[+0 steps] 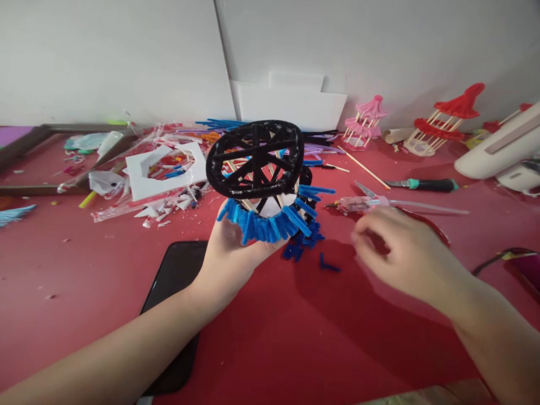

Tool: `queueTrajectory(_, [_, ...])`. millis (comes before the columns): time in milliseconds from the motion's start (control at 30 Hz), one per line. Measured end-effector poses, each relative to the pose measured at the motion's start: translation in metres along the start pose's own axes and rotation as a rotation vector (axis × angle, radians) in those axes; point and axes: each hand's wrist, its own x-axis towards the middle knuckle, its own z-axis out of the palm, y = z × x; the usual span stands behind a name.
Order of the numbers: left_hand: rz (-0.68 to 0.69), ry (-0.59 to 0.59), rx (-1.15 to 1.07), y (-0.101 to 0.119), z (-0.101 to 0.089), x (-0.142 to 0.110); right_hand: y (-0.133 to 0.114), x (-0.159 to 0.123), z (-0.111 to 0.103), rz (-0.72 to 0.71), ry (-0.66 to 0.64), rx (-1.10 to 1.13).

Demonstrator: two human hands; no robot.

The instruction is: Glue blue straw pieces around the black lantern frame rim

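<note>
My left hand [234, 247] is wrapped around the lower part of a small pavilion model. The model has a black fuzzy ring with spokes [255, 154] on top, thin wooden sticks below it, and a fringe of short blue pipe cleaner pieces [270, 226]. My right hand [396, 253] hovers over the table to the right, fingers curled and thumb near the index finger. Its fingertips are blurred, and whatever they may hold is hidden. Just behind it lies a glue gun [354, 205] with a clear glue stick. Cut blue pieces [310, 236] are scattered beside the model.
A black phone [177, 270] lies under my left forearm. Behind are a white foam frame [137, 179], plastic scraps, and pipe cleaners [219, 124]. To the right are a craft knife [430, 185], a wooden stick [367, 169], and pink [365, 124] and red [442, 121] pavilions.
</note>
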Motion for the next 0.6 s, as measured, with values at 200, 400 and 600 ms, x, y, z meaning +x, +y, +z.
queueTrajectory(200, [-0.003, -0.011, 0.012, -0.002, -0.004, 0.001, -0.018, -0.001, 0.007, -0.201, -0.445, 0.295])
queueTrajectory(400, [-0.021, 0.006, 0.042, 0.009, 0.007, 0.0, -0.029, 0.004, -0.002, -0.329, -0.019, 0.587])
queueTrajectory(600, [-0.028, -0.064, 0.157, 0.013, 0.01, -0.003, -0.051, -0.003, -0.009, -0.154, 0.371, 0.499])
